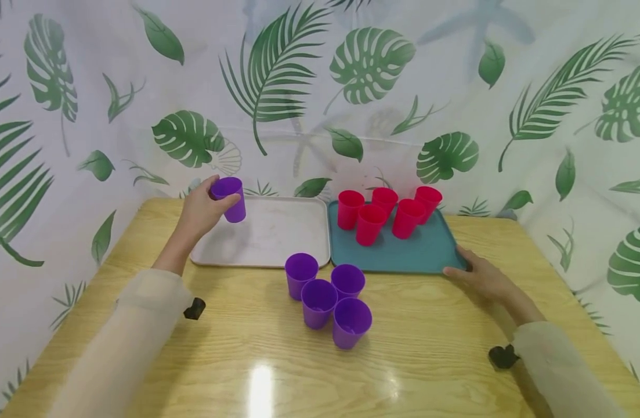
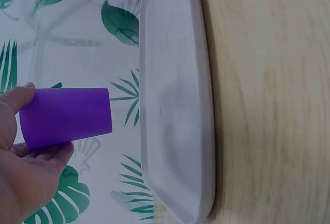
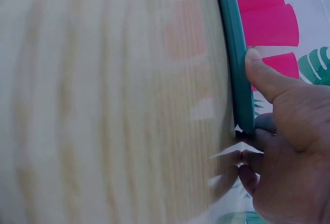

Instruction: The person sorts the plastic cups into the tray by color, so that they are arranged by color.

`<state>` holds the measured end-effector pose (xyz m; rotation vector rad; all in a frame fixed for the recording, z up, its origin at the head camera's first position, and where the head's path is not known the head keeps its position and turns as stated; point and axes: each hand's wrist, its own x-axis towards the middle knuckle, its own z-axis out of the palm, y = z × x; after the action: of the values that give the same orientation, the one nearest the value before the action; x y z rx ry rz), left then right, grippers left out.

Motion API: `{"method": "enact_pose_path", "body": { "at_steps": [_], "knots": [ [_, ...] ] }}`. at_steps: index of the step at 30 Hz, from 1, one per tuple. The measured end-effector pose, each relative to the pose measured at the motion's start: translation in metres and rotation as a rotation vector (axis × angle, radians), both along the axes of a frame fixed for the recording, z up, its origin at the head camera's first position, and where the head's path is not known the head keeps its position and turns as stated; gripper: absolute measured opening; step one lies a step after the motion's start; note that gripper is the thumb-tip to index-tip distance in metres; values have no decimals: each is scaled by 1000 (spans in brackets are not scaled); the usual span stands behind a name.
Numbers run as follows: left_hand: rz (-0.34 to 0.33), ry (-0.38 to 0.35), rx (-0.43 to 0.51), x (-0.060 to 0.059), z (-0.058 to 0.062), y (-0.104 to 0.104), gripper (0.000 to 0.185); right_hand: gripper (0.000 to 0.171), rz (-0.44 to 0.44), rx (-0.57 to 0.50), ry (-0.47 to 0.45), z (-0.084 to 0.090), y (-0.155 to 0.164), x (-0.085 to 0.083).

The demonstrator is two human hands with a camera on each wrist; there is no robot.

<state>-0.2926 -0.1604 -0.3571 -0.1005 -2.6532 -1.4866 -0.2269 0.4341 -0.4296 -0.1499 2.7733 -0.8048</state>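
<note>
My left hand (image 1: 202, 210) grips a purple cup (image 1: 230, 198) above the far left corner of the white tray (image 1: 270, 244); the left wrist view shows the purple cup (image 2: 66, 117) between thumb and fingers, clear of the white tray (image 2: 178, 105). Several more purple cups (image 1: 327, 297) stand upright in a cluster on the table (image 1: 429, 348) in front of the trays. Several red cups (image 1: 384, 213) stand at the back of the teal tray (image 1: 419, 252). My right hand (image 1: 481, 277) holds the teal tray's near right corner; the thumb (image 3: 265, 77) lies over the teal tray's rim (image 3: 234, 43), with fingers curled beneath.
The two trays lie side by side at the back of the wooden table. A leaf-print curtain (image 1: 320, 93) hangs close behind and on both sides. Bare wood stretches along the table's front.
</note>
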Motion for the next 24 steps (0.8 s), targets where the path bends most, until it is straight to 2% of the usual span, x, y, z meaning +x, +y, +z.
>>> {"method": "enact_pose_path", "body": {
  "at_steps": [5,11,17,24],
  "knots": [
    [38,0,23,-15,-1,7,83,97,-2,13,3,1,1,-1],
    [37,-15,59,-29,-8,21,80,97,0,-6,4,-2,3,-2],
    [34,-39,48,-37,-16,33,81,98,-6,-9,4,-2,4,-2],
    [63,-62,17,-41,-30,39,82,96,6,-3,21,-1,2,0]
  ]
}}
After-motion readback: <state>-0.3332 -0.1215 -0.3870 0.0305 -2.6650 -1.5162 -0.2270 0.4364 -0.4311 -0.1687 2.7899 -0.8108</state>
